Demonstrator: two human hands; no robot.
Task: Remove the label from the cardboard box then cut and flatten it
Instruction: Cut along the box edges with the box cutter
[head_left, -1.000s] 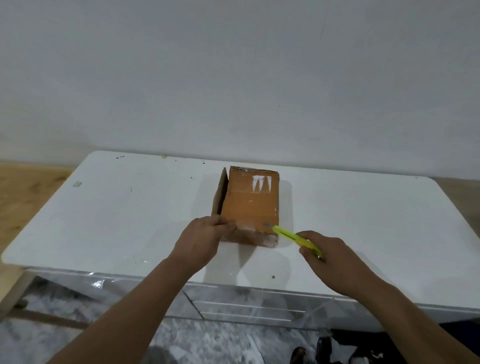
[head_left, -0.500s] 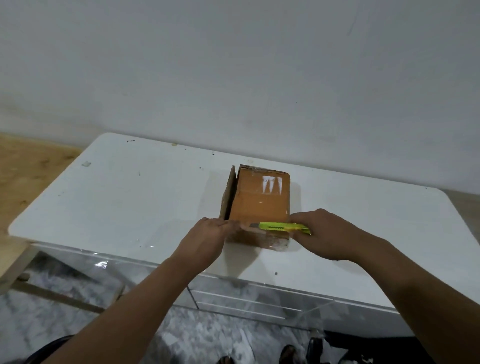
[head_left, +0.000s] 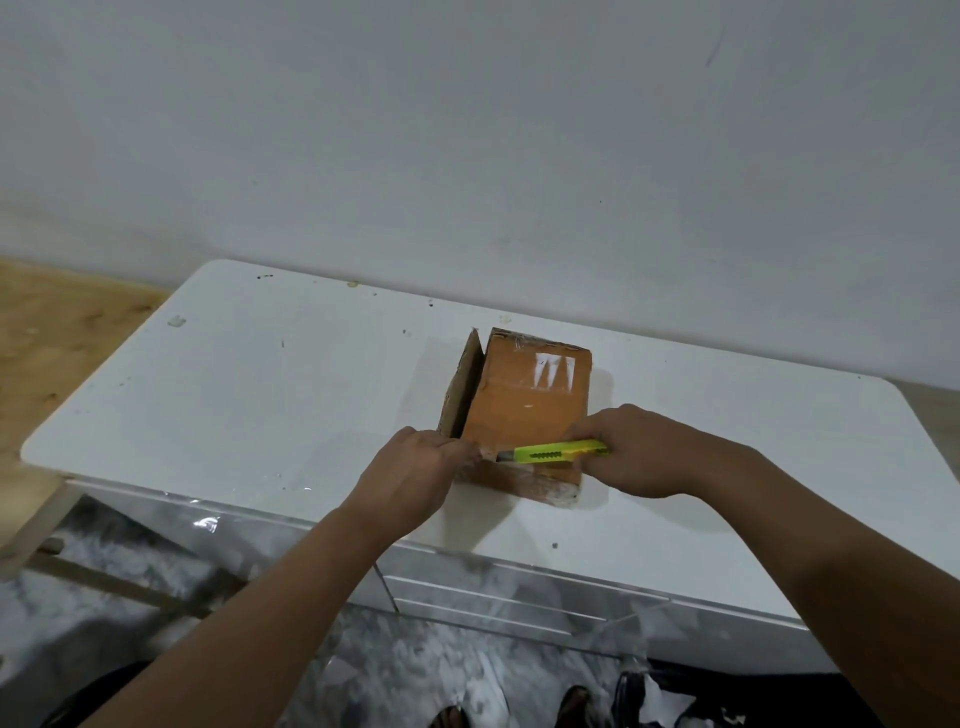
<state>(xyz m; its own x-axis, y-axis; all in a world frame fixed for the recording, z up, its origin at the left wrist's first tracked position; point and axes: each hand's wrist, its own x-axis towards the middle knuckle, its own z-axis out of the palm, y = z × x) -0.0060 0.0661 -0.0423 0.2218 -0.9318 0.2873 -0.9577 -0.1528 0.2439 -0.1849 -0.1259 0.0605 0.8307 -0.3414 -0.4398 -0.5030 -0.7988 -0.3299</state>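
Observation:
A brown cardboard box (head_left: 524, 400) stands on the white table (head_left: 270, 395), its left side flap standing apart from the body and shiny tape on its top. My left hand (head_left: 410, 478) presses against the box's near left corner. My right hand (head_left: 644, 452) grips a yellow-green utility knife (head_left: 550, 451) held level across the box's near top edge, blade tip pointing left toward my left fingers. No label is visible on the faces I can see.
The table backs onto a plain white wall (head_left: 467, 130) and has drawers (head_left: 509, 603) under its front edge. Wooden flooring (head_left: 57, 322) lies to the left. A marble-patterned floor and feet (head_left: 519, 717) show below.
My right hand swung the knife from beside the box's near right corner up onto its near top edge, now lying level with the blade further left. My left hand stayed at the corner.

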